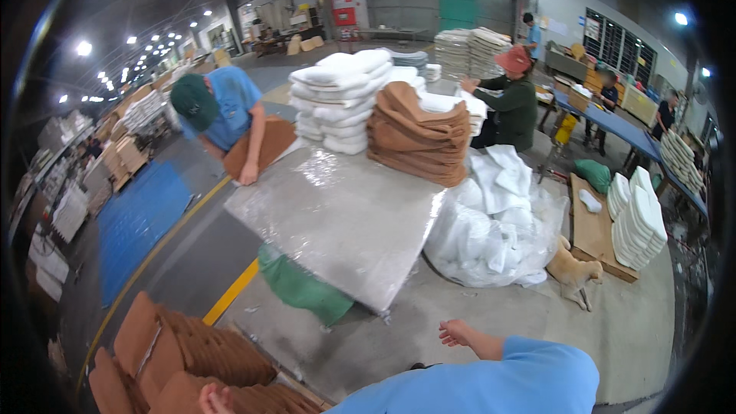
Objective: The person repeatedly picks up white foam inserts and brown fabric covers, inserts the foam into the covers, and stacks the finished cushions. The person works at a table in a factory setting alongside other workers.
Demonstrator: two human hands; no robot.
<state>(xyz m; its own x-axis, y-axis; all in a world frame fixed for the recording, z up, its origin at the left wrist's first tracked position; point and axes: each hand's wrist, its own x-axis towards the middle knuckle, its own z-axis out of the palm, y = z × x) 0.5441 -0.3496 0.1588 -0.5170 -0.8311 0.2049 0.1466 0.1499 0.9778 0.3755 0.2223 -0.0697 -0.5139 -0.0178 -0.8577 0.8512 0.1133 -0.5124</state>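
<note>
A plastic-wrapped table (337, 215) carries the load. At its far end sits a brown pad stack (418, 138), with a white cushion stack (337, 100) just left of the brown one.

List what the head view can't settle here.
- Left hand: cut off by the lower edge; grip on the stacked brown curved pads unclear.
- Right hand: seen edge-on, fingers unclear.
- Green bundle: mostly hidden under the plastic-wrapped table.

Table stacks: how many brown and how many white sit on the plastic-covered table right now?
Brown stack on the plastic-covered table: 1
White stack beside it: 1
Total: 2
</note>
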